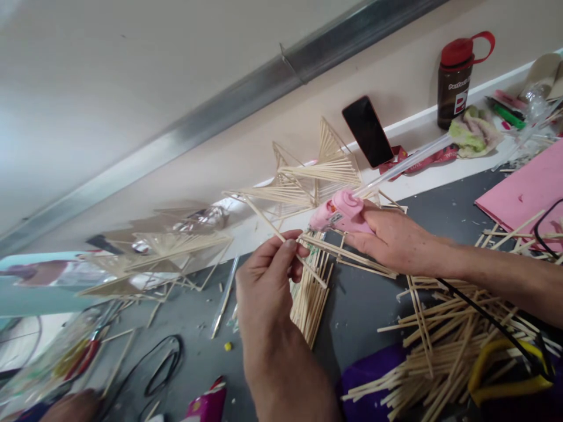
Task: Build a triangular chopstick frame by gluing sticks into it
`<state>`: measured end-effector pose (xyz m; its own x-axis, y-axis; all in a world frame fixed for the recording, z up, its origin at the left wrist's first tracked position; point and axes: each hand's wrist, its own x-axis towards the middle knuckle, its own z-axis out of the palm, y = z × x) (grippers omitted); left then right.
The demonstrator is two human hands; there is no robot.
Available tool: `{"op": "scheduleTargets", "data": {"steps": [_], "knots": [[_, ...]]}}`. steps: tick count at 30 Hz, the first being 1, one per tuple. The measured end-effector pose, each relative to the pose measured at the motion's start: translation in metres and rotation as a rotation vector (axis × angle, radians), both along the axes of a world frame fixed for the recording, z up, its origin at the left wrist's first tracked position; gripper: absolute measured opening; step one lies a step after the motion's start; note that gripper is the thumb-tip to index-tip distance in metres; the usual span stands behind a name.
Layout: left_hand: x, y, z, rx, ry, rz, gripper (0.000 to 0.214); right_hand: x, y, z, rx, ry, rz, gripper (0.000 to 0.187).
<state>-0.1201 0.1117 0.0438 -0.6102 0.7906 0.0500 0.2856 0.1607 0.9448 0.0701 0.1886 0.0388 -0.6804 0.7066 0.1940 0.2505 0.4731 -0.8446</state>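
Note:
My left hand (268, 281) pinches a thin wooden stick (281, 237) that slants up to the left, fingers closed on it. My right hand (393, 237) grips a pink hot glue gun (341, 214) with a clear glue rod (404, 161) sticking out behind it. The gun's nozzle points left toward the stick. Under both hands lies a flat panel of glued sticks (312, 296). Behind them stand fan-shaped stick structures (316, 173).
A loose pile of sticks (444, 346) and yellow-handled pliers (510, 369) lie at right on the dark table (365, 305). A phone (367, 132), a brown bottle with red cap (455, 82), a rag and pink paper (528, 193) sit at back right. More stick fans (167, 252), scissors and cables lie at left.

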Motion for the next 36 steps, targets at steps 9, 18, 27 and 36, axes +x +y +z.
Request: {"op": "scheduleTargets", "data": {"steps": [9, 18, 27, 36], "knots": [[0.0004, 0.0009, -0.0025, 0.022, -0.012, -0.009, 0.021, -0.0001, 0.0, -0.0022, 0.01, -0.005, 0.031, 0.038], [-0.0022, 0.0013, -0.0046, 0.028, -0.044, -0.014, 0.021, 0.0032, 0.0005, -0.0005, -0.024, -0.046, 0.011, 0.044], [-0.0021, 0.0023, -0.0052, 0.028, -0.041, -0.014, 0.021, 0.0007, -0.0005, -0.0021, -0.049, 0.009, 0.024, 0.041], [-0.0064, 0.0029, -0.007, 0.018, -0.048, -0.012, 0.023, 0.0068, -0.0022, -0.0004, -0.171, 0.145, -0.015, 0.035]]}}
